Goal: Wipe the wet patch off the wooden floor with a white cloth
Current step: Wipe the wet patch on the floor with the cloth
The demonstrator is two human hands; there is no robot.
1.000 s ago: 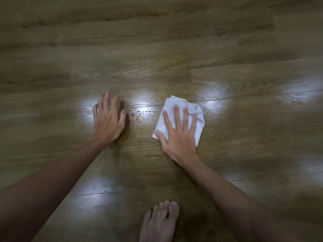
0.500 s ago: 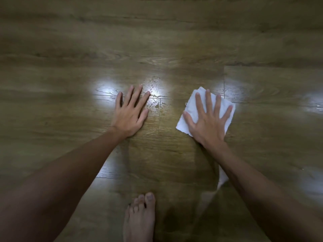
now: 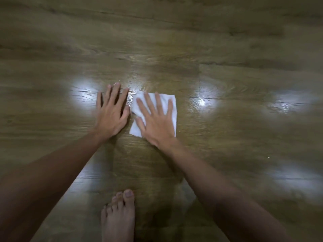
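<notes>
The wooden floor (image 3: pixel 227 41) fills the whole view: glossy brown planks with dark grain running left to right, seams showing between boards. Bright white light reflections (image 3: pixel 83 91) glare off it at left, centre right and far right, with dimmer ones nearer.
</notes>
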